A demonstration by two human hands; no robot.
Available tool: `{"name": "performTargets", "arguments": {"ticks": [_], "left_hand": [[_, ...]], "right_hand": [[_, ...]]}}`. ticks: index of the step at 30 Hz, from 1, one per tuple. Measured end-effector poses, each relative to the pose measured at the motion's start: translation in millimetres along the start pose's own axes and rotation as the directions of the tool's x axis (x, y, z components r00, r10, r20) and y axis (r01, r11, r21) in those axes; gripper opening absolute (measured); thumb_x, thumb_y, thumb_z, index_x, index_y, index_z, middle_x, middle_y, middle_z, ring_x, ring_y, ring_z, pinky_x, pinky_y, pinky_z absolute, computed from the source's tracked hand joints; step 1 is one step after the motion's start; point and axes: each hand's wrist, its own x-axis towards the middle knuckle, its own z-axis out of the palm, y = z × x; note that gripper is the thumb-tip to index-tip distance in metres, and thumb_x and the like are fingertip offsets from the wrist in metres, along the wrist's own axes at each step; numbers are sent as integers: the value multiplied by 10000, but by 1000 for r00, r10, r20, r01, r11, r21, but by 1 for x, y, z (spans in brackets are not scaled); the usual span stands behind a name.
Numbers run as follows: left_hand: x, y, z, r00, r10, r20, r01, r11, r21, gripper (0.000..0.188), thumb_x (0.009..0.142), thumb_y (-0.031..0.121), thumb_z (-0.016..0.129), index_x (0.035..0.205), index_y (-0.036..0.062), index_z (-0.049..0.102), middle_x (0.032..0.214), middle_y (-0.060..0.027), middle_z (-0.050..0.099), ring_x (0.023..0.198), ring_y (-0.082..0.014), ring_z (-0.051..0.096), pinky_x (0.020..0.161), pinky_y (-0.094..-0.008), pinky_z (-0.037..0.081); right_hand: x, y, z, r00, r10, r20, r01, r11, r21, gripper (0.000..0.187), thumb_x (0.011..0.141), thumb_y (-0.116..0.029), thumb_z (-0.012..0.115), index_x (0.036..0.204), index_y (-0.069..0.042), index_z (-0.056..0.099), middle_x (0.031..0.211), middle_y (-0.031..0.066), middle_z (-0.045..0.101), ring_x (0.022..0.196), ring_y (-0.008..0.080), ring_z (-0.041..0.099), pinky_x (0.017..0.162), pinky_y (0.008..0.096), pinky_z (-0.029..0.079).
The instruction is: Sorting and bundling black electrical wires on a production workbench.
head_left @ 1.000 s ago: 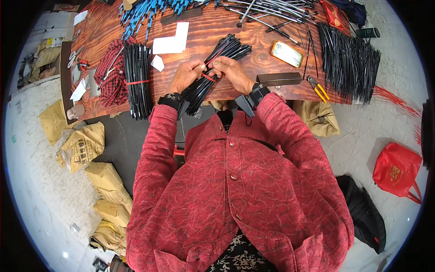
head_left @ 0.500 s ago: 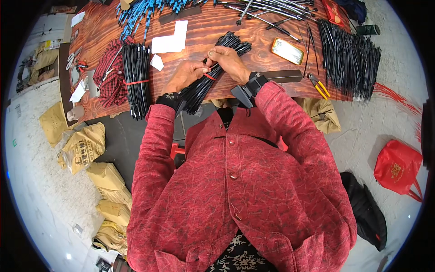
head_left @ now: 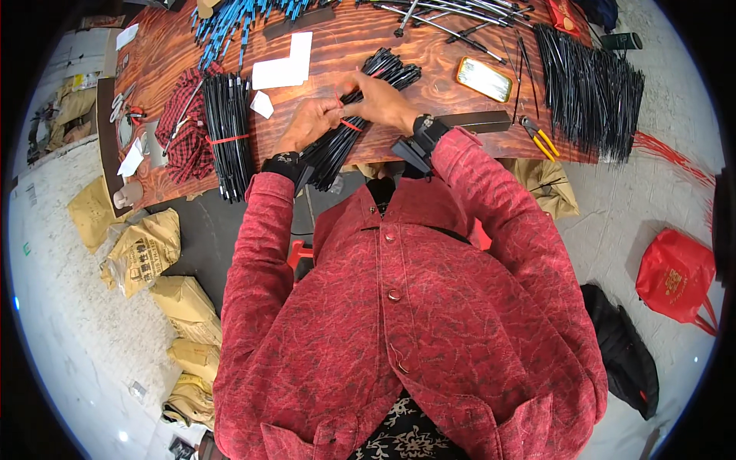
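Note:
A bundle of thin black rods [head_left: 331, 157] lies slantwise near the table's front edge, with a red tie [head_left: 352, 125] around its middle. Just above that tie, my left hand [head_left: 313, 123] is closed, its fingertips pinching a thin red strip [head_left: 337, 99] at the bundle's left side. My right hand [head_left: 383, 100] reaches over the bundle, thumb and fingers bent together close to the left fingertips. It covers part of the rods, and its grip on the strip is partly hidden. To the left lies a second black bundle [head_left: 228, 165], bound with a red band.
A red-and-black checked cloth [head_left: 188, 123], white cards [head_left: 280, 73] and scissors [head_left: 119, 106] are at left. A dark bar [head_left: 479, 121], yellow-handled pliers [head_left: 541, 139], a yellow-rimmed case [head_left: 484, 79] and a black rod pile [head_left: 586, 92] are at right. Blue-and-black rods [head_left: 230, 31] lie farther back.
My right hand has shifted slightly left and its fingers have curled over the bundle. A red strip now shows at my left fingertips. The bundle stays in place.

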Motion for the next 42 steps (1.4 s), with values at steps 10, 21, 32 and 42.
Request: {"name": "performTargets", "arguments": {"ticks": [10,21,32,42], "left_hand": [[3,15,-1,997,-70,25,69,997,35,259,962,273,630,1021,31,701,821,1,630,770,-99,571,753,-268,471],[1,4,-12,995,-75,71,84,986,-141,253,936,198,666,1099,10,709,882,-17,673,798,-95,596,787,-255,478],[-3,-2,-13,988,-51,144,105,913,-394,310,899,28,675,1203,-25,650,1114,-64,688,1010,-114,638,957,-258,485],[-7,-8,1,999,38,0,-37,966,-255,322,897,6,585,1208,37,661,913,17,648,826,-62,583,759,-211,475]], "right_hand": [[-14,0,-11,994,24,102,-1,976,-217,158,851,-196,648,833,-40,644,788,165,677,772,369,661,674,475,499],[-20,-2,-6,994,-49,95,80,932,-354,122,845,-193,644,841,-71,657,770,164,655,769,369,651,680,472,495],[-40,-14,9,988,-35,149,72,964,-254,139,845,-219,664,841,-83,691,821,152,682,812,362,667,709,477,506],[-46,-12,9,996,-35,79,53,968,-244,162,853,-254,670,905,-104,702,816,143,681,806,331,673,714,466,509]]}}
